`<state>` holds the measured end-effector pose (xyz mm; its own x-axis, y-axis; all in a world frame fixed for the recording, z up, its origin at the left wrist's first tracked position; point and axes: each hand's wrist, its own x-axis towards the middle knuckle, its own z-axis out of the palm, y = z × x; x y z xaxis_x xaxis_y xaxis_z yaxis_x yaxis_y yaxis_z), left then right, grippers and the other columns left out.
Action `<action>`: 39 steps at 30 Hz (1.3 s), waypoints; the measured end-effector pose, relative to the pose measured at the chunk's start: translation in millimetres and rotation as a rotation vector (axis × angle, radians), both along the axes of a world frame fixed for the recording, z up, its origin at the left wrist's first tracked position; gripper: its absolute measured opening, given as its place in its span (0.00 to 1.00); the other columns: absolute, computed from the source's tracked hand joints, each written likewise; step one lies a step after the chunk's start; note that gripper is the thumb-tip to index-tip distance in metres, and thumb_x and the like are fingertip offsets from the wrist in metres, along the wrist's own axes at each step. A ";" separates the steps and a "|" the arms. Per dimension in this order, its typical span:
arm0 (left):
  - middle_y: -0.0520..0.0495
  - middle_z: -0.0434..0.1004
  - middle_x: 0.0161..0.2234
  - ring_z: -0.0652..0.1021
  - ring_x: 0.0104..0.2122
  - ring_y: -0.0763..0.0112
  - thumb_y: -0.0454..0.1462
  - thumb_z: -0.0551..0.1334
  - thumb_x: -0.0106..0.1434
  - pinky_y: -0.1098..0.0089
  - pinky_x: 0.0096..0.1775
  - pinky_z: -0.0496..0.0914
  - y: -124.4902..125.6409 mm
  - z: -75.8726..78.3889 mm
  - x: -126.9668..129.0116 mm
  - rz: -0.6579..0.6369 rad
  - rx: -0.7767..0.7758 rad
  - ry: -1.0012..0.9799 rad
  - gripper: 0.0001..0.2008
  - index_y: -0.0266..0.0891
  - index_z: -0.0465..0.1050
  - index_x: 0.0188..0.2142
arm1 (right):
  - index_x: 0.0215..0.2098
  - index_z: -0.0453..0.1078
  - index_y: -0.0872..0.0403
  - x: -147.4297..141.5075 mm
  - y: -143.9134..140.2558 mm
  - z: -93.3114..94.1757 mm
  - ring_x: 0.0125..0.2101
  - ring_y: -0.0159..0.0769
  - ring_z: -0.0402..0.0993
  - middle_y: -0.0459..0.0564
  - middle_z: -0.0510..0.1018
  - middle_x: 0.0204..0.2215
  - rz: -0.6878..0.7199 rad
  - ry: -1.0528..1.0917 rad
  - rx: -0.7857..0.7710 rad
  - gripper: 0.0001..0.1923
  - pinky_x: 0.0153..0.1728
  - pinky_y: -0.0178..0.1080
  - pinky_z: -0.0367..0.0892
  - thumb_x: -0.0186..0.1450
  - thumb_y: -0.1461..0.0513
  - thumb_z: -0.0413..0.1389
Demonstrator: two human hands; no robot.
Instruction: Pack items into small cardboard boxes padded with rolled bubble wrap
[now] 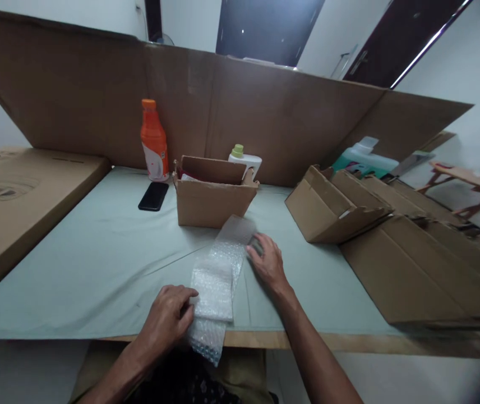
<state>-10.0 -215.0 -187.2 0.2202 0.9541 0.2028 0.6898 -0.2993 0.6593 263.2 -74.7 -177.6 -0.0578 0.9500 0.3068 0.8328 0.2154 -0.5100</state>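
Head view: bubble wrap (217,280) between hands, left (168,320) gripping, right (267,261) flat on it.

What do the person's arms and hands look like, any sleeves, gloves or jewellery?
Both forearms are bare up to the frame's lower edge, with no sleeves in view. The left hand and right hand wear no gloves. No watch, bracelet or ring shows on either wrist or on the fingers.
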 end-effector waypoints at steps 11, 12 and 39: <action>0.44 0.83 0.38 0.80 0.38 0.60 0.33 0.56 0.62 0.59 0.43 0.71 7.3 -1.2 3.5 0.033 -0.066 -0.134 0.15 0.42 0.79 0.43 | 0.45 0.78 0.50 -28.0 -34.6 13.4 0.46 0.47 0.77 0.54 0.83 0.45 0.222 0.124 -0.117 0.13 0.50 0.50 0.69 0.63 0.57 0.59; 0.44 0.83 0.38 0.80 0.39 0.60 0.33 0.55 0.62 0.60 0.43 0.71 7.4 -0.6 4.1 0.036 -0.051 -0.158 0.14 0.42 0.79 0.42 | 0.43 0.78 0.49 -32.5 -38.1 14.8 0.44 0.46 0.78 0.53 0.84 0.42 0.250 0.157 -0.141 0.11 0.49 0.50 0.69 0.62 0.58 0.60; 0.41 0.81 0.42 0.80 0.40 0.51 0.51 0.59 0.56 0.54 0.44 0.75 38.0 17.0 -155.9 0.752 -0.103 -0.186 0.24 0.40 0.78 0.46 | 0.39 0.78 0.50 3.5 -53.0 33.4 0.36 0.42 0.79 0.50 0.83 0.35 0.151 0.421 -0.159 0.12 0.38 0.42 0.73 0.64 0.54 0.56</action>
<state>-165.9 -177.1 -170.1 -0.5220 0.8496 0.0750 0.5586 0.2742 0.7828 266.7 -127.7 -144.2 -0.1006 0.9775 0.1851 0.5121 0.2104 -0.8327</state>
